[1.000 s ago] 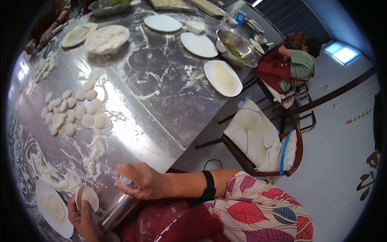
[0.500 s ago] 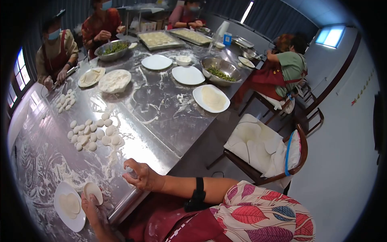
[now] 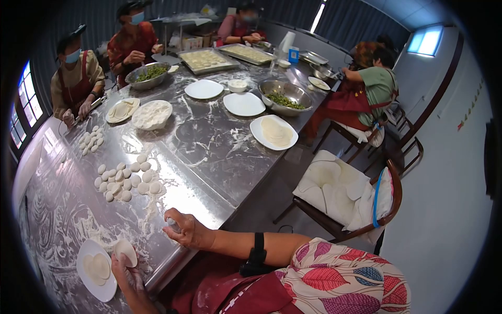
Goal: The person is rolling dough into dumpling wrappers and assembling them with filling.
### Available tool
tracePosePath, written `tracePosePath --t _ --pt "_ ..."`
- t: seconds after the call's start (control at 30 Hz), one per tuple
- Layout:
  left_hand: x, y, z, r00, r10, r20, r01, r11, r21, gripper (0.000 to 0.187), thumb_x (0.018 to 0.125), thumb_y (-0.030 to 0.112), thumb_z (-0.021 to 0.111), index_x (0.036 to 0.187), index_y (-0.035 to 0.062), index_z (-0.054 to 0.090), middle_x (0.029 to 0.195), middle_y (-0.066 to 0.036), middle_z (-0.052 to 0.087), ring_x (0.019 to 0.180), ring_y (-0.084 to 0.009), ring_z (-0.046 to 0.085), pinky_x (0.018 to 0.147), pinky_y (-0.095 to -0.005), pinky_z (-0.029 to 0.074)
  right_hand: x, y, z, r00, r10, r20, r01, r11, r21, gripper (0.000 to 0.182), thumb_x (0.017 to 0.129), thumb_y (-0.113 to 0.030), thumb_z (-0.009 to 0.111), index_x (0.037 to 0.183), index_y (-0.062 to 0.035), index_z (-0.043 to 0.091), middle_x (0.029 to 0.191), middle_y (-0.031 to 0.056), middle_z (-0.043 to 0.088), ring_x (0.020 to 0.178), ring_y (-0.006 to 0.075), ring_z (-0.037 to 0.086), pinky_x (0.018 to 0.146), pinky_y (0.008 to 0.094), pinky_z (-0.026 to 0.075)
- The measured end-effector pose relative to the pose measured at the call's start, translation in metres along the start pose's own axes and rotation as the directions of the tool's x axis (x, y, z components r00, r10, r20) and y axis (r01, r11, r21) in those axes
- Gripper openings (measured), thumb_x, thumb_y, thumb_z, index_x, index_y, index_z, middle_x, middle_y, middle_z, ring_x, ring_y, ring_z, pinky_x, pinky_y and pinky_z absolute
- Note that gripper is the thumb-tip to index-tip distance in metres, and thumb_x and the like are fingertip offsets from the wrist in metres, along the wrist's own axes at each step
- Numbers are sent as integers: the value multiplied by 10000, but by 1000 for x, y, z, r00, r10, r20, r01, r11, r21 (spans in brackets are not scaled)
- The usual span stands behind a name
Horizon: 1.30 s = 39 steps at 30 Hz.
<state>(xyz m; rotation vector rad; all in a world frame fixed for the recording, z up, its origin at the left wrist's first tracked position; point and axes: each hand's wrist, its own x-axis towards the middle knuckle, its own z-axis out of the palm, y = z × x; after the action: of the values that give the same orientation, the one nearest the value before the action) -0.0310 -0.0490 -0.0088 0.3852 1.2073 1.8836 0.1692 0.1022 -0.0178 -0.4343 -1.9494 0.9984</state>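
My left hand (image 3: 127,274) pinches a thin round dumpling wrapper (image 3: 126,252), held tilted above the floured table near its edge. Just left of it is a white oval plate (image 3: 106,293) with a few overlapping wrappers (image 3: 97,268) on it. My right hand (image 3: 184,229) is curled at the table's edge, its fingers bent around a small greyish-white thing that is mostly hidden. Beyond both hands, a cluster of small flattened dough pieces (image 3: 125,180) lies on the metal.
Further along the steel table (image 3: 209,183) are a flour bowl (image 3: 151,115), white plates (image 3: 244,104), bowls of green filling (image 3: 285,98) and trays of dumplings (image 3: 206,60). Several people work around it. A cushioned chair (image 3: 329,183) stands to the right.
The view has shifted slightly, so the table's contents sit a little differently in the picture. Both hands keep nearly the same pose, the left with the wrapper beside the plate.
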Motion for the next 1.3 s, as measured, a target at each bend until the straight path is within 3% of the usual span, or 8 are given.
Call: tracePosePath --t 0.27,0.8,1.03,1.1,1.13,1.17,1.2,1.3 --pt "0 -3 5 999 23 -26 -24 1000 -10 448 882 121 538 1287 40 365 1097 -135 543 906 -231 615 691 -320 573 0 -1 -1 1000 12 5 -12 1000 3 284 802 -39 620 994 -57 411 774 112 485 520 201 525 487 319 401" --pt "1 -11 -7 995 88 -44 -88 996 8 218 901 101 506 1081 -21 507 937 -92 599 779 -164 615 670 -271 549 2 -4 -4 1000 -1 18 2 1000 -21 308 801 -52 625 1013 -56 402 759 125 498 539 235 561 504 332 422" --pt "7 -14 -12 996 86 -5 -85 990 109 263 873 44 499 1131 -8 498 957 -99 594 803 -176 608 725 -271 530 3 -7 -3 999 -30 -33 29 999 -25 286 796 -48 621 1009 -56 430 785 137 512 545 241 564 496 331 428" --pt "13 -13 -22 998 56 31 -63 931 358 335 854 14 490 1189 16 477 995 -103 585 848 -177 596 753 -263 514 4 -15 -7 1000 2 -23 -3 999 -53 249 779 -48 631 970 -51 472 831 157 529 557 252 572 502 328 448" --pt "15 -13 -32 999 40 36 -51 920 387 318 867 63 474 1181 9 481 1010 -106 582 871 -185 591 771 -277 507 -2 12 -4 972 -235 -6 223 929 -295 234 750 -44 639 945 -42 510 883 179 531 595 265 581 514 339 470" --pt "13 -15 -24 999 16 50 -31 950 312 313 881 113 458 1173 3 485 1025 -110 579 895 -194 585 789 -291 500 -8 41 9 888 -454 70 431 772 -468 222 721 -39 647 920 -33 548 934 200 534 632 278 590 526 350 491" --pt "9 -17 -23 998 -22 59 12 986 166 321 895 163 443 1165 -3 489 1040 -114 577 918 -203 579 807 -305 493 -3 34 14 841 -531 104 504 699 -508 209 723 -26 643 910 -27 548 938 191 523 644 277 582 525 355 486" --pt "7 -21 -19 987 -79 139 118 949 -294 405 935 311 395 1142 -22 500 1085 -124 569 987 -228 563 862 -348 473 8 12 0 846 -514 145 510 695 -507 171 730 12 631 879 -9 550 951 163 492 677 276 558 522 371 470"
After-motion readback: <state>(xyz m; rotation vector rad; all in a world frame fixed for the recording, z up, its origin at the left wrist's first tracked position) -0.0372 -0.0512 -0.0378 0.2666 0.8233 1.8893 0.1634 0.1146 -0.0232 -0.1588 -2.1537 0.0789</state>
